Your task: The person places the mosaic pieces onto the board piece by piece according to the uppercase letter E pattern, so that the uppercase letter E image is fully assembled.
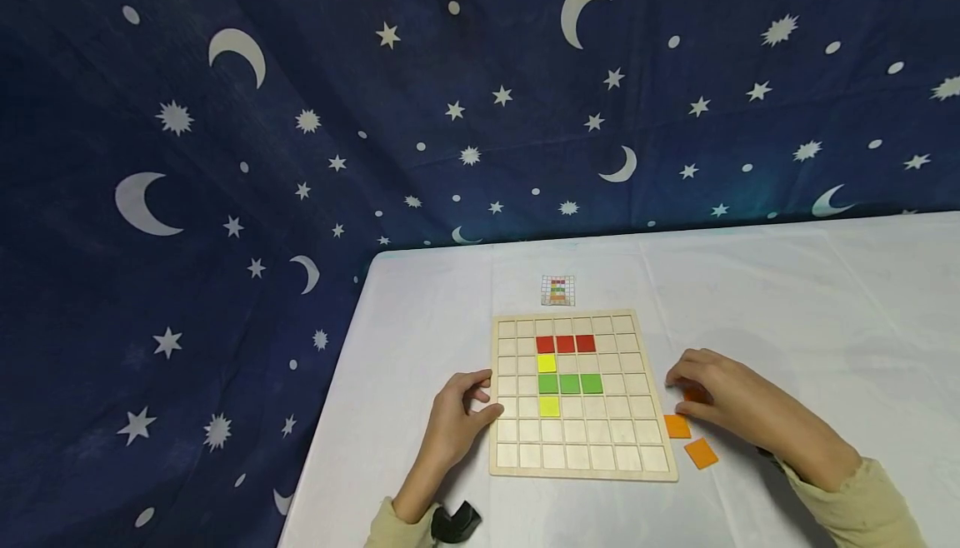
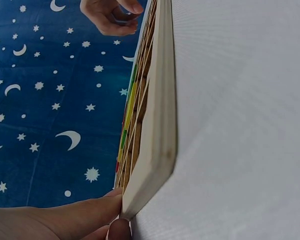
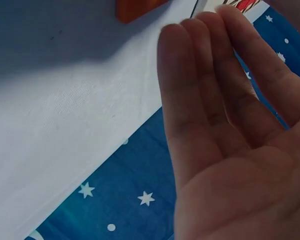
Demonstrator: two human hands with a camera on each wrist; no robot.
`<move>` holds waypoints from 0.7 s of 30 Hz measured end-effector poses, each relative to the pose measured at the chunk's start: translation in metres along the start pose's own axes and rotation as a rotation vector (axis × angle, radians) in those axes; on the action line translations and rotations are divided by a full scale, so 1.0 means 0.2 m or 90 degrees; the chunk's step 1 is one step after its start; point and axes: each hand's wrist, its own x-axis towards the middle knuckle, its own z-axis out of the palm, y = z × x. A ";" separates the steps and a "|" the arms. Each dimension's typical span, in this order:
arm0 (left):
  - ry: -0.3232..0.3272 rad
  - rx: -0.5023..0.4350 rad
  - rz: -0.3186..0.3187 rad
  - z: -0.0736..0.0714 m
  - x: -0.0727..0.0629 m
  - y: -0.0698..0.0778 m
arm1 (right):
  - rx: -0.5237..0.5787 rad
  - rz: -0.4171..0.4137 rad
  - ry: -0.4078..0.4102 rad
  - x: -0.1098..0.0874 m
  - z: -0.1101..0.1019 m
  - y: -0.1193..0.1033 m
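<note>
A light wooden grid board (image 1: 577, 455) lies on the white table. In it sit three red tiles (image 1: 566, 344) in a row, a yellow tile (image 1: 547, 363), three green tiles (image 1: 570, 384) and a lower yellow tile (image 1: 550, 406). My left hand (image 1: 452, 419) grips the board's left edge between thumb and fingers; the left wrist view shows them at the rim (image 2: 157, 125). Right of the board, my right hand (image 1: 723, 394) hovers with bent fingers over an orange tile (image 1: 696, 396), partly hidden. Its fingers (image 3: 177, 75) hold nothing in the right wrist view.
Two more orange tiles, one by the board's edge (image 1: 677, 426) and one nearer me (image 1: 701, 453), lie beside the right hand. A small card with a coloured grid pattern (image 1: 558, 291) lies behind the board. A dark blue star-and-moon cloth (image 1: 450, 115) hangs beyond the table.
</note>
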 end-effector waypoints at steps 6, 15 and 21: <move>0.002 -0.001 -0.001 0.00 0.00 0.00 | -0.007 -0.020 0.012 -0.02 0.00 0.06; 0.003 0.001 0.008 0.00 0.00 -0.01 | -0.019 -0.020 0.009 -0.02 0.01 0.09; 0.001 0.007 0.006 0.00 0.00 -0.01 | -0.021 0.001 0.012 -0.02 0.01 0.08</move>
